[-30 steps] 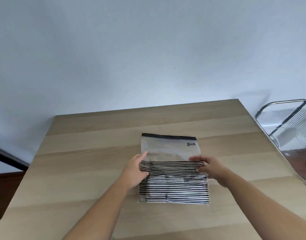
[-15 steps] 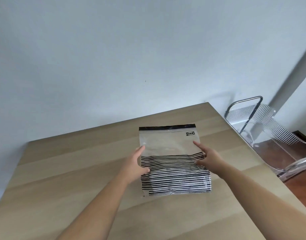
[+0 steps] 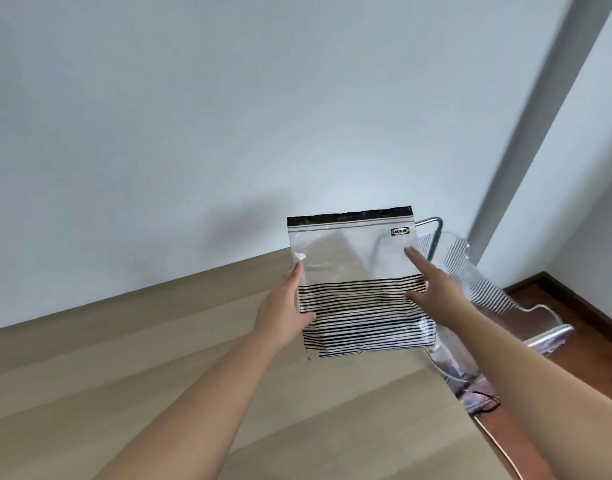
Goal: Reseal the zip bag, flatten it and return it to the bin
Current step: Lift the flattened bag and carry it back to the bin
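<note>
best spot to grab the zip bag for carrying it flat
Take the zip bag by its two side edges at mid-height, from left and right, as the left hand and right hand do now; it is thin, floppy film, so both sides keep it flat.

Left hand (image 3: 283, 308) fingers hidden behind zip bag (image 3: 358, 285); bag contents unreadable; clear chair (image 3: 477, 289) partly hidden.

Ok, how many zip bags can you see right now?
1: the zip bag held up between the left hand and right hand, above the table's right edge. No others show.
</note>
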Action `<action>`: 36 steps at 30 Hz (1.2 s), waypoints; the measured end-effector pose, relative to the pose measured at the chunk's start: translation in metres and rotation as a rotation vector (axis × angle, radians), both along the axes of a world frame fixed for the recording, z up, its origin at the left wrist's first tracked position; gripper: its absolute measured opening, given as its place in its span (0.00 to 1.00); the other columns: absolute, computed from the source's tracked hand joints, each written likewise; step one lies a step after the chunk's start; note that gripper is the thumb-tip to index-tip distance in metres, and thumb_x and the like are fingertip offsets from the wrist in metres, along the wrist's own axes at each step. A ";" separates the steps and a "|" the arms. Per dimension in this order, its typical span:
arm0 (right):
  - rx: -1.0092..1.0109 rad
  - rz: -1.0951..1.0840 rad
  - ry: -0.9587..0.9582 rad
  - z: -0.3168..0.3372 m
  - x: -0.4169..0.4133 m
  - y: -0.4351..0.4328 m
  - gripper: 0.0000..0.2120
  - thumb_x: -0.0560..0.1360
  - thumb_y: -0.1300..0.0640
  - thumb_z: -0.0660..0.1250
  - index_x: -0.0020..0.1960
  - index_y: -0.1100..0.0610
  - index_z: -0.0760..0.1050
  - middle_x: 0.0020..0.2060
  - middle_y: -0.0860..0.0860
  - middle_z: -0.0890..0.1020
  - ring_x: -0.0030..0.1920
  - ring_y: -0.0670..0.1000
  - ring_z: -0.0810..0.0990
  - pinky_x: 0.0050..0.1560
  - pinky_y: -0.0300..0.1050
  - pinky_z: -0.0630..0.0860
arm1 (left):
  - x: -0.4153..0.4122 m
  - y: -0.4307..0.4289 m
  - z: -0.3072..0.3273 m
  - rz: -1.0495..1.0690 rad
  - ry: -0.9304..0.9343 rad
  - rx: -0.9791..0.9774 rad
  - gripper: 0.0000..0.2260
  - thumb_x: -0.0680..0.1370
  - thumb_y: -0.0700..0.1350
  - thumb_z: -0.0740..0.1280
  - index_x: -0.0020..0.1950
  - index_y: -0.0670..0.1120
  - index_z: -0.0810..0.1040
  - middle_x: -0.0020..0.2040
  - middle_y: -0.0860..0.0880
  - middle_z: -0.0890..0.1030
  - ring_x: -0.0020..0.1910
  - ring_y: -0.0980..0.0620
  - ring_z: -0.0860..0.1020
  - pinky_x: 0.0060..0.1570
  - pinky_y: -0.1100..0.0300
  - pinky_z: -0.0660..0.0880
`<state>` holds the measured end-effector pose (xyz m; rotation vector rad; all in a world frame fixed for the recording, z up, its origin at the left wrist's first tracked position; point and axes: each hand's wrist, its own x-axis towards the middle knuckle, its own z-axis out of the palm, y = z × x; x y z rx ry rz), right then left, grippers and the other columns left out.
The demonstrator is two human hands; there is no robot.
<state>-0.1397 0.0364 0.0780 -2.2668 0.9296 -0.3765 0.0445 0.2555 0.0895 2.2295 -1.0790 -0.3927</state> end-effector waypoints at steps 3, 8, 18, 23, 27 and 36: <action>-0.003 -0.030 0.005 0.000 -0.035 -0.060 0.39 0.71 0.63 0.70 0.74 0.41 0.56 0.73 0.38 0.62 0.68 0.53 0.70 0.61 0.41 0.66 | -0.032 -0.061 -0.005 -0.029 0.052 0.006 0.42 0.70 0.41 0.72 0.76 0.56 0.51 0.77 0.60 0.55 0.61 0.44 0.76 0.60 0.52 0.73; -0.060 -0.055 0.120 -0.002 -0.086 -0.136 0.38 0.72 0.65 0.68 0.75 0.45 0.55 0.74 0.42 0.62 0.67 0.57 0.69 0.61 0.45 0.68 | -0.083 -0.141 -0.017 -0.018 0.262 -0.028 0.39 0.70 0.37 0.70 0.74 0.59 0.56 0.75 0.58 0.62 0.54 0.47 0.80 0.61 0.53 0.73; 0.056 -0.056 0.284 -0.049 -0.121 -0.204 0.42 0.69 0.64 0.71 0.74 0.42 0.56 0.73 0.38 0.61 0.58 0.53 0.78 0.51 0.47 0.77 | -0.126 -0.214 -0.070 -0.025 0.394 0.135 0.37 0.72 0.36 0.69 0.74 0.58 0.57 0.73 0.48 0.66 0.56 0.45 0.79 0.52 0.59 0.77; 0.090 0.044 0.451 -0.089 -0.116 -0.214 0.44 0.68 0.65 0.71 0.75 0.42 0.54 0.74 0.40 0.61 0.68 0.55 0.71 0.60 0.52 0.75 | -0.140 -0.228 -0.100 -0.021 0.334 0.345 0.36 0.73 0.34 0.67 0.76 0.46 0.53 0.76 0.46 0.60 0.70 0.44 0.66 0.69 0.55 0.64; 0.185 0.072 0.516 -0.114 -0.106 -0.225 0.45 0.67 0.64 0.72 0.74 0.40 0.53 0.75 0.42 0.61 0.66 0.55 0.72 0.63 0.51 0.73 | -0.142 -0.248 -0.106 -0.029 0.283 0.511 0.30 0.73 0.37 0.68 0.72 0.39 0.58 0.70 0.41 0.68 0.66 0.43 0.69 0.61 0.56 0.69; 0.144 0.150 0.631 -0.134 -0.094 -0.235 0.43 0.68 0.61 0.74 0.75 0.48 0.55 0.77 0.53 0.56 0.73 0.57 0.64 0.70 0.51 0.64 | -0.136 -0.265 -0.103 -0.020 0.274 0.667 0.24 0.74 0.41 0.68 0.66 0.38 0.64 0.64 0.39 0.70 0.46 0.50 0.71 0.36 0.60 0.70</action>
